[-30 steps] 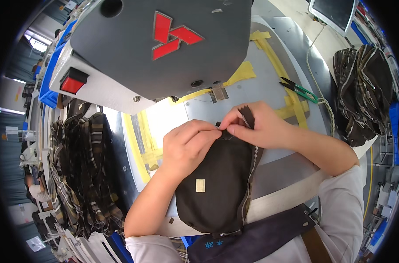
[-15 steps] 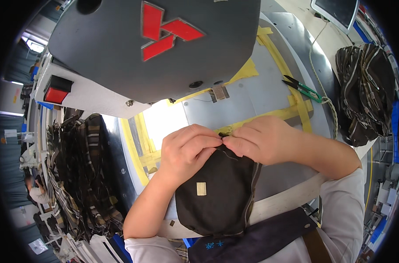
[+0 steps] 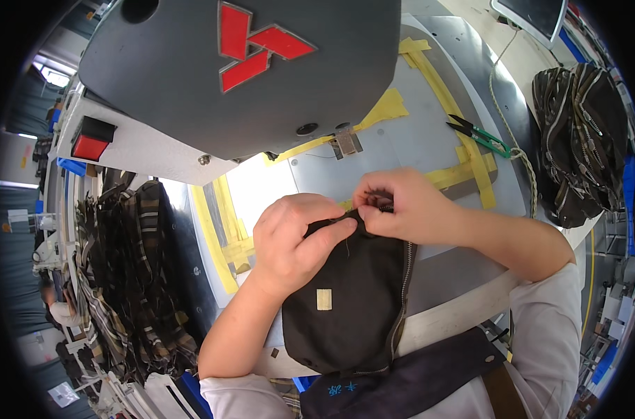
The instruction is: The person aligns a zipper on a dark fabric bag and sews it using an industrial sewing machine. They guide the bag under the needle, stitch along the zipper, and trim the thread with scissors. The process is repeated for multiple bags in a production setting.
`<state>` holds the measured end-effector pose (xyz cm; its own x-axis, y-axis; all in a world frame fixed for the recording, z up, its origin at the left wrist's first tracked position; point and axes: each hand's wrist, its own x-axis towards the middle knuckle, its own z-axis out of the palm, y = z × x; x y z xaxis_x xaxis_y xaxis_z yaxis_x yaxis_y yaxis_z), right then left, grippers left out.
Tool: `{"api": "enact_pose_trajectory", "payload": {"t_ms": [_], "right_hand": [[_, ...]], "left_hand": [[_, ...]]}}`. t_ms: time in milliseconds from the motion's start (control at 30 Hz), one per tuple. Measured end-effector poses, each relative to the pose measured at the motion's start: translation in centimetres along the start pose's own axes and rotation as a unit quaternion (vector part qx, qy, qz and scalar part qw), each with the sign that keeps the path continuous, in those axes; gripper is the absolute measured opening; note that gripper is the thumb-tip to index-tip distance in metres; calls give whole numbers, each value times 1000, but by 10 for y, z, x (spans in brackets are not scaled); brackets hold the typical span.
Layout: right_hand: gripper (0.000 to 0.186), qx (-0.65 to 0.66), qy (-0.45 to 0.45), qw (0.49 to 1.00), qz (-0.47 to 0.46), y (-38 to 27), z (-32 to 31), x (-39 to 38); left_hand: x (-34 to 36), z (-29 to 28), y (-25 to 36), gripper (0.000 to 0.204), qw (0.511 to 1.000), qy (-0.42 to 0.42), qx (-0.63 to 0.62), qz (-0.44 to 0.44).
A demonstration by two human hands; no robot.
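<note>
A dark brown fabric piece point(image 3: 342, 307), with a small pale patch and a zipper down its right side, lies toward me on the machine bed. My left hand point(image 3: 296, 234) pinches its top edge between thumb and fingers. Close beside it, my right hand point(image 3: 404, 209) is closed on the same top edge, fingers curled over a dark strip. A thin thread hangs below the pinched spot, and the fingertips partly hide the edge. The dark grey sewing machine head point(image 3: 171, 63) overhangs the taped plate point(image 3: 471, 181), above and beyond both hands.
Plaid cloth pieces point(image 3: 146, 265) pile at left. Dark zippered pieces point(image 3: 579, 140) stack at right. Green-handled snips point(image 3: 488, 140) on a cord lie right of the plate. A screen point(image 3: 530, 17) is at top right, a red switch point(image 3: 92, 140) on the machine. Another person point(image 3: 62, 307) is at far left.
My right hand dipped, then rose and curled over the dark strip that stood up earlier. My left thumb has shifted along the edge. A loose thread now hangs lower.
</note>
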<state>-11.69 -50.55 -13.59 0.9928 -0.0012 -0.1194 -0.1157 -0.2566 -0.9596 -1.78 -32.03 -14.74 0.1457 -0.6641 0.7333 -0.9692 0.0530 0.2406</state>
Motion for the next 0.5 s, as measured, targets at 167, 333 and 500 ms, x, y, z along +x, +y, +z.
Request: {"api": "enact_pose_trajectory", "payload": {"t_ms": [167,333,500], "right_hand": [[10,45,-6,998,46,-3,-5,2],[21,44,5,999,-2,1,-5,2],[27,4,-2,1000,-6,-1,-6,2]], "left_hand": [[0,-1,2,18,1000,-7,13,6],[4,-1,2,16,999,-14,33,4],[6,-1,5,16,1000,-9,23,3]]}}
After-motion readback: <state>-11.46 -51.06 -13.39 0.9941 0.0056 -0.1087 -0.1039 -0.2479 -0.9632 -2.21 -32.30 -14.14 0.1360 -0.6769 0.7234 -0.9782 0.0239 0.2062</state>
